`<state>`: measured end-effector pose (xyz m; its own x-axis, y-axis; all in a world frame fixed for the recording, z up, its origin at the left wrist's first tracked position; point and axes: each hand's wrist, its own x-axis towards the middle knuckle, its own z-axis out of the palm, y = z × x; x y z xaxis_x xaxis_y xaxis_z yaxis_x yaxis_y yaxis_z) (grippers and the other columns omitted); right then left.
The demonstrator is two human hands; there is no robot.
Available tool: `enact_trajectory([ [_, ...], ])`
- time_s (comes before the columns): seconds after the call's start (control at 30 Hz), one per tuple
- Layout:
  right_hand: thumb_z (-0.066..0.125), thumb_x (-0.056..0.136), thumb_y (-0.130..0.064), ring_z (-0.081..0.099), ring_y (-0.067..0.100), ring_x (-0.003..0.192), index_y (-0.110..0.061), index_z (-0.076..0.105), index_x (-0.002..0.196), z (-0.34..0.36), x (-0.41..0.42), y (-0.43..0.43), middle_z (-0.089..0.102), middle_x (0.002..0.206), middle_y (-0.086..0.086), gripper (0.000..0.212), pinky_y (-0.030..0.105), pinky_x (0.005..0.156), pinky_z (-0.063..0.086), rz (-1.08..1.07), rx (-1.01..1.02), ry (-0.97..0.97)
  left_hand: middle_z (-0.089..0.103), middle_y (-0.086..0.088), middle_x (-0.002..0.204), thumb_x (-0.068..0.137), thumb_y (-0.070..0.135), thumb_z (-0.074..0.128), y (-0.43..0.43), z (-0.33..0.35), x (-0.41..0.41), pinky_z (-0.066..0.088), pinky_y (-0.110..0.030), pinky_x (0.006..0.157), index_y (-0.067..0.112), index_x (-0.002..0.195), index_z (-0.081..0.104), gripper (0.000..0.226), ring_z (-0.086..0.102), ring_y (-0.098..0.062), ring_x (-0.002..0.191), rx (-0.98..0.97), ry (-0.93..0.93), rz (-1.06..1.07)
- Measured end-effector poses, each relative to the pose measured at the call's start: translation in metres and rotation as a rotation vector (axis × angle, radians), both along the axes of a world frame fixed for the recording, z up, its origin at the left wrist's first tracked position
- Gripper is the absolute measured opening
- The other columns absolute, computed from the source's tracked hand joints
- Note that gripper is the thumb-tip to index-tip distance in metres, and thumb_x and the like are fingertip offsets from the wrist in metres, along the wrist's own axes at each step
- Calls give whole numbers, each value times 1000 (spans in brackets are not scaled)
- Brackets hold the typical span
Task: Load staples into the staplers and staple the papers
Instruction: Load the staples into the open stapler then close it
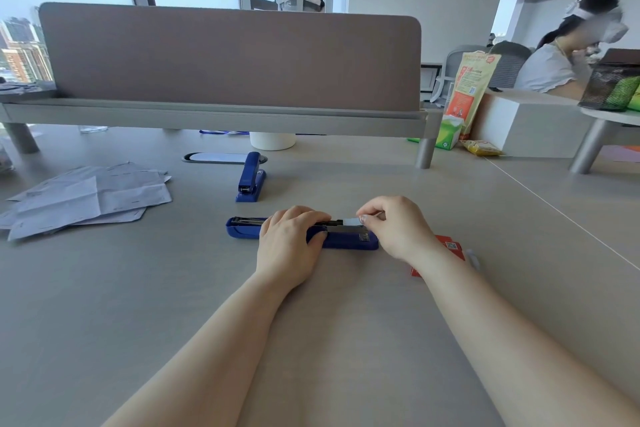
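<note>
A blue stapler (349,239) lies opened flat across the middle of the desk, its metal staple channel facing up. My left hand (289,246) presses down on its middle and holds it steady. My right hand (394,225) pinches a short silvery strip of staples (350,220) over the channel at the stapler's right end. A second blue stapler (251,177) stands closed farther back. A loose pile of white papers (86,199) lies at the left. A red staple box (450,248) sits partly hidden behind my right wrist.
A grey divider screen (228,55) on a raised shelf closes off the desk's far side. A white cup (272,141) and a cable port (221,158) sit below it. Snack bags (472,87) and a tissue pack stand at the right. Two people sit beyond.
</note>
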<state>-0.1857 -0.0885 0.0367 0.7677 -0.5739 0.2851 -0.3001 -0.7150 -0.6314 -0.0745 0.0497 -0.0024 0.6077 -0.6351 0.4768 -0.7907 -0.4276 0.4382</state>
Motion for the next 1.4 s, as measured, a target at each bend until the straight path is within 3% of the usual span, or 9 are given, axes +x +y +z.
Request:
enact_trajectory([
  [0.27,61,88,-22,61,14,84,-18,67,96,-5,0,0,68,91,-4,11,31,77,50,34,-11,50,58,12,117,89,30,55,0,0,0,26,-28,97,37,113,61,26,47,-16,112,-4,-1,-5],
  [0.5,65,85,-16,56,9,69,-18,67,87,-9,3,-2,68,81,-1,4,26,68,43,38,117,-39,58,12,118,89,30,55,0,0,0,26,-27,95,38,114,61,26,46,-15,113,0,-6,1],
  [0.6,62,87,-16,58,11,76,-17,69,89,-8,3,-3,66,80,-5,7,28,73,47,27,151,-70,57,12,116,89,31,55,0,1,-1,25,-26,95,38,112,61,25,46,-14,113,-12,-9,-1],
  [0.83,62,85,-28,55,12,80,-28,64,81,-6,0,-6,60,95,-7,5,33,76,49,6,-63,36,56,13,114,87,35,58,-2,1,-7,22,-26,97,37,102,66,18,47,-15,110,-50,-71,-2],
  [1.03,61,84,-34,54,20,87,-23,64,73,0,-3,-9,56,96,-1,16,32,74,45,-76,-151,81,54,12,120,87,40,56,-9,1,-13,18,-29,103,34,104,66,20,44,-16,115,-13,-90,28],
  [1.23,61,83,-21,58,20,88,-17,69,69,-1,0,-8,59,96,2,16,30,76,46,-26,12,34,54,10,119,88,36,56,-11,2,-14,20,-30,104,29,102,67,19,44,-16,115,-33,-58,29],
  [1.4,65,84,-16,56,9,70,-13,72,82,2,-5,-1,64,77,0,8,21,61,44,23,260,-66,56,11,117,89,31,56,-12,2,-14,22,-30,100,28,100,69,17,45,-16,114,-74,-5,15],
])
